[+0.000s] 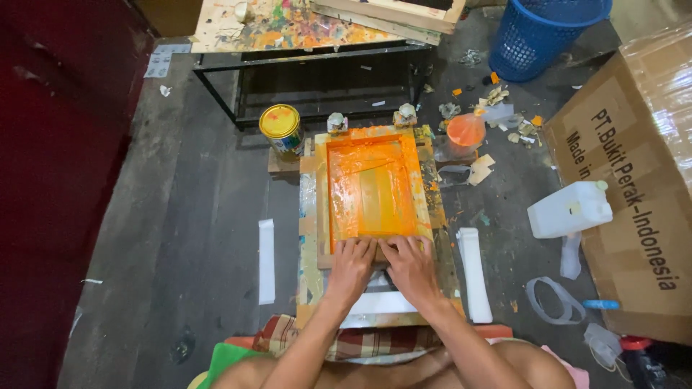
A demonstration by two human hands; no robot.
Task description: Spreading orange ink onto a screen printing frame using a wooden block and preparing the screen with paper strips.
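**Pressing down on the orange printing frame**

Pressing both hands on the near edge of the wooden screen frame [371, 189], we sit on the floor [194, 238] above it. Our left hand [353, 261] and right hand [411, 263] lie side by side, touching, fingers flat on the near rail; neither grip closes around anything. The frame rests on a paint-stained board [308, 252], its mesh already coated with orange ink, so inking looks done, as far as we can judge. We cannot see a print beneath. A yellow paint can [281, 130] stands just beyond the frame's far left corner, an orange cup [466, 134] near its far right corner.
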